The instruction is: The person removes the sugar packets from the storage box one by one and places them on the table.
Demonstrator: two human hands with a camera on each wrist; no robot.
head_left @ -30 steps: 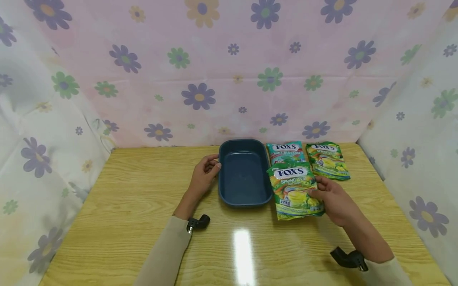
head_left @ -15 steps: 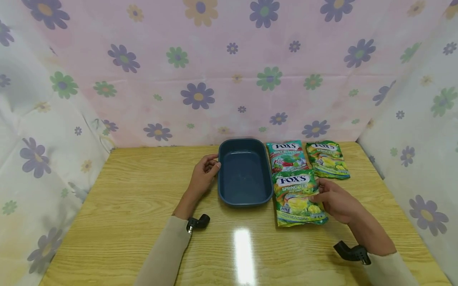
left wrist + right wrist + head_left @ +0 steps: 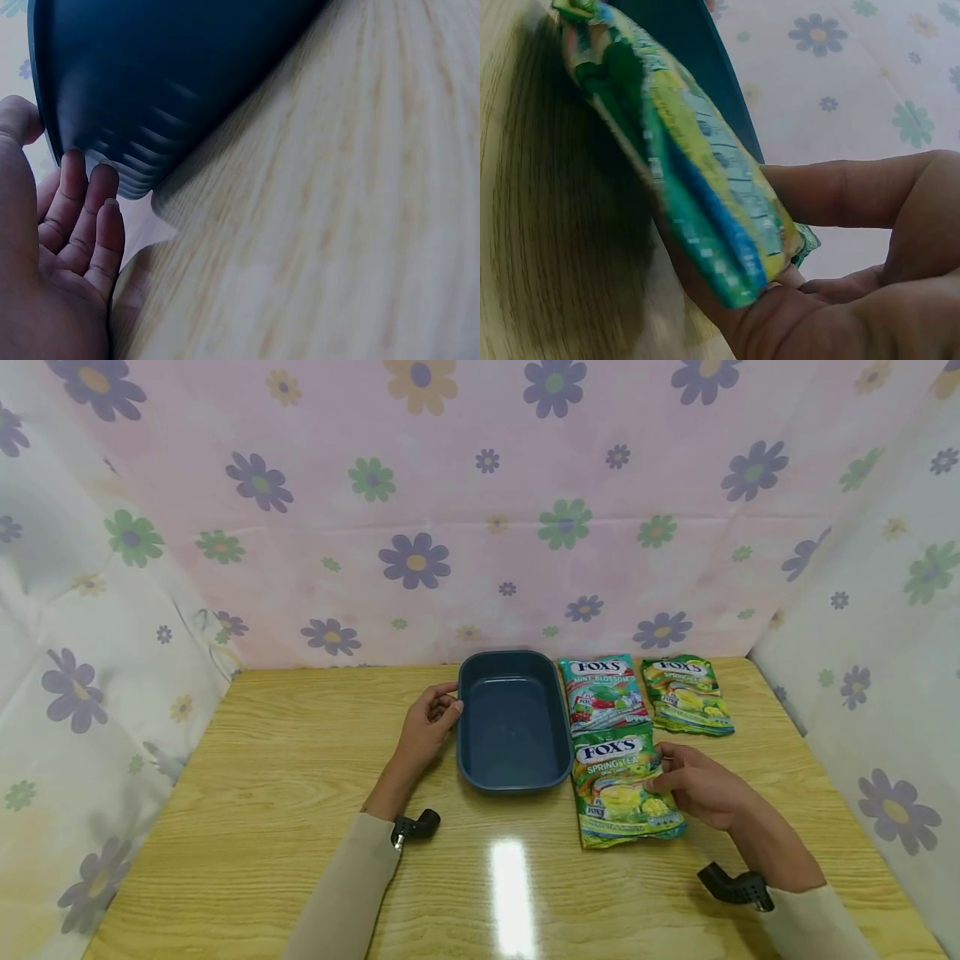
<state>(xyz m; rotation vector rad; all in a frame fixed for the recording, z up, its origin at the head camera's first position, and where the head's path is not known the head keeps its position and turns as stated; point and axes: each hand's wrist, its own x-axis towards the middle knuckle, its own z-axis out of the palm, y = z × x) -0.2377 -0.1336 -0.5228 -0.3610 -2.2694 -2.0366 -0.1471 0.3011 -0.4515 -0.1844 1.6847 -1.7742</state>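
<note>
A dark blue rectangular plastic basin (image 3: pixel 514 727) stands on the table. My left hand (image 3: pixel 426 727) holds its left rim, thumb at the edge and fingertips against the outer wall (image 3: pixel 165 82) in the left wrist view. On the other side, my right hand (image 3: pixel 701 785) pinches the right edge of a green and yellow Fox's Spring Tea candy bag (image 3: pixel 618 793). In the right wrist view this bag (image 3: pixel 705 157) is tilted, thumb on one face and fingers beneath, a shadow under it. Its top edge meets a teal Fox's Mint Blossom candy bag (image 3: pixel 603 693).
A second Spring Tea bag (image 3: pixel 687 695) lies at the back right of the wooden table (image 3: pixel 300 760). Flowered cloth (image 3: pixel 450 602) closes off the back and both sides. A light reflection falls on the front middle of the tabletop.
My right hand has drawn the Spring Tea bag toward the front of the table, baring the Mint Blossom bag that it partly covered. The left hand and the basin stay in place.
</note>
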